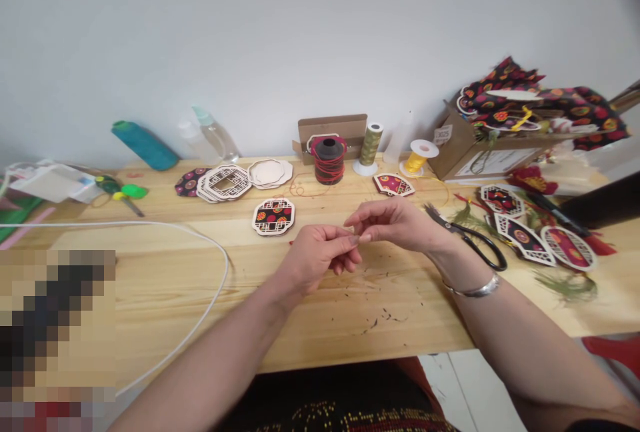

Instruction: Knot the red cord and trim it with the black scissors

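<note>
Over the middle of the wooden table, my left hand (pixel 320 255) and my right hand (pixel 393 222) meet fingertip to fingertip. Both are closed in a pinch around a small pale piece (pixel 350 229), mostly covered by the fingers, so its kind cannot be made out. Just left of the hands lies an octagonal fretwork piece (pixel 273 217) with patterned cloth behind it. A fan-shaped patterned piece (pixel 394 184) lies beyond my right hand. Black-handled scissors (pixel 473 242) rest beside my right wrist.
A spool of dark red cord (pixel 329 162), a green thread cone (pixel 371 149) and a yellow spool (pixel 416 157) stand at the back. Stacked wooden frames (pixel 227 183) lie left. A cloth-filled carton (pixel 480 152) stands right. A white cable (pixel 220 272) curves across the left side.
</note>
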### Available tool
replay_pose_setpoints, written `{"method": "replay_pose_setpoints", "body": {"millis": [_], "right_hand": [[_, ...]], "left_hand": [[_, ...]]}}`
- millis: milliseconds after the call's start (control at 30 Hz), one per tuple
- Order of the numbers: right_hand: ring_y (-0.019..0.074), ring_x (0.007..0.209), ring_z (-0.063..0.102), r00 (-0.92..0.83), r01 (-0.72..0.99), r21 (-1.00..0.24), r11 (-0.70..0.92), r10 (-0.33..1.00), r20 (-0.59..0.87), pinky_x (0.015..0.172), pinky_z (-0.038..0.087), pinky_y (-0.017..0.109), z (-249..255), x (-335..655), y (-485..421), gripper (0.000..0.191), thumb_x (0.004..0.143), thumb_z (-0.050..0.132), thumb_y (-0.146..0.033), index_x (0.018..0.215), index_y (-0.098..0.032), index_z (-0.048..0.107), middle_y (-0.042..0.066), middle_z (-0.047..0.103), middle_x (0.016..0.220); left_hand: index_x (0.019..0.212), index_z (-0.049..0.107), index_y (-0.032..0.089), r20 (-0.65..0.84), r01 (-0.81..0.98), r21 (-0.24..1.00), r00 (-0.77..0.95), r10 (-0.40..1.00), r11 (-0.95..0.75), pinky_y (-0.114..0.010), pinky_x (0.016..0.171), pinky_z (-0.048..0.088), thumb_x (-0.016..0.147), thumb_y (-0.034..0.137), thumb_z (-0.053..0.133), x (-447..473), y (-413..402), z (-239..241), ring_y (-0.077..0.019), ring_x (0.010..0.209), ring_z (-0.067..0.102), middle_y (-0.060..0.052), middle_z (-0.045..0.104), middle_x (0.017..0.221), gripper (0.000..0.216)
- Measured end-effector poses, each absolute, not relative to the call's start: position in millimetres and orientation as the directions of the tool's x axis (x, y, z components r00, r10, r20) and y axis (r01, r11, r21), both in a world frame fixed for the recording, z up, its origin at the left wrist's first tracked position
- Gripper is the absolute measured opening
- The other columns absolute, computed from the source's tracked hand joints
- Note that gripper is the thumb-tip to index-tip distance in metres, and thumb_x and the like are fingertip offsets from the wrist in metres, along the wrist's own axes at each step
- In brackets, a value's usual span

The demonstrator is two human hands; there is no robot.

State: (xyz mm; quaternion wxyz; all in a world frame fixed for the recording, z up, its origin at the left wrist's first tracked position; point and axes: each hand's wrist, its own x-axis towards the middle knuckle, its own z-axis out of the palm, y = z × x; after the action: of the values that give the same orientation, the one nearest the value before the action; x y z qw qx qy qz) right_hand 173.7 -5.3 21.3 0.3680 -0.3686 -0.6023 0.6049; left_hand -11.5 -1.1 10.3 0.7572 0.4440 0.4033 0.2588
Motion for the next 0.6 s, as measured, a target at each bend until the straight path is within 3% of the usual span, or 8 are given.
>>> {"method": "replay_pose_setpoints", "body": {"millis": [167,367,600], "right_hand": [[0.0086,0.061,0.054,-0.398,0.052,-0.997,0.058,0.917,0.032,0.060,0.045,0.023,19.7,172.4,-2.5,0.013,0.070,0.073,-0.024,0.069,-0.013,0.068,0.000,0.064,0.066],[0.0074,0.055,0.047,-0.341,0.144,-0.987,0.076,0.940,0.022,0.055,0.038,0.022,19.3,166.0,-4.6,0.017,0.076,0.064,-0.028,0.068,-0.014,0.062,-0.002,0.057,0.059],[0.0084,0.057,0.048,-0.255,0.190,-0.973,0.130,0.964,0.079,0.056,0.039,0.023,20.2,159.2,-7.4,0.017,0.078,0.060,-0.027,0.068,-0.014,0.059,0.000,0.059,0.062]], "left_hand": [[0.064,0.069,0.012,-0.389,-0.051,0.867,0.550,0.739,0.495,-0.017,0.039,0.026,0.067,0.025,0.072,-10.6,-2.3,12.3,-0.0037,0.039,0.043,0.002,0.055,0.046,0.013],[0.072,0.073,0.011,-0.343,-0.124,0.871,0.538,0.770,0.475,-0.019,0.042,0.016,0.066,0.023,0.073,-9.0,-2.3,9.9,-0.0016,0.041,0.029,0.005,0.045,0.045,0.014],[0.073,0.072,0.009,-0.306,-0.279,0.814,0.540,0.784,0.509,-0.018,0.045,0.018,0.068,0.025,0.071,-9.7,-1.8,9.2,-0.0021,0.046,0.028,0.004,0.042,0.051,0.017]]}}
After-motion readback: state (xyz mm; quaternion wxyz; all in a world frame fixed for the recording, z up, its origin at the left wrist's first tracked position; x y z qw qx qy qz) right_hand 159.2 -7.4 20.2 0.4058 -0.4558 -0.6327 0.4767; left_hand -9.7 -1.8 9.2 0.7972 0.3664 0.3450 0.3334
